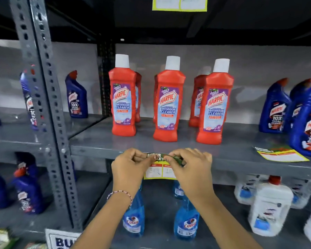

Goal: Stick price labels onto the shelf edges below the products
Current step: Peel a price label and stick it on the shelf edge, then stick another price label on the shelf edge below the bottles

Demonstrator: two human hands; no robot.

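Note:
A yellow price label [158, 172] with a green and red header and two white price boxes hangs against the grey shelf edge [258, 165], below the red Harpic bathroom cleaner bottles [166, 105]. My left hand [131, 168] pinches the label's top left corner. My right hand [190, 168] pinches its top right part, where the header strip is bent or peeling. Both hands hide the label's upper corners. A second yellow label [281, 154] lies flat on the shelf at the right, in front of the blue bottles.
Blue Harpic bottles [276, 108] stand at the right and more [76, 97] at the left beyond the grey perforated upright [48, 105]. Blue Colin spray bottles [186, 223] and white bottles [269, 203] fill the shelf below. Another label [180, 3] hangs from the shelf above.

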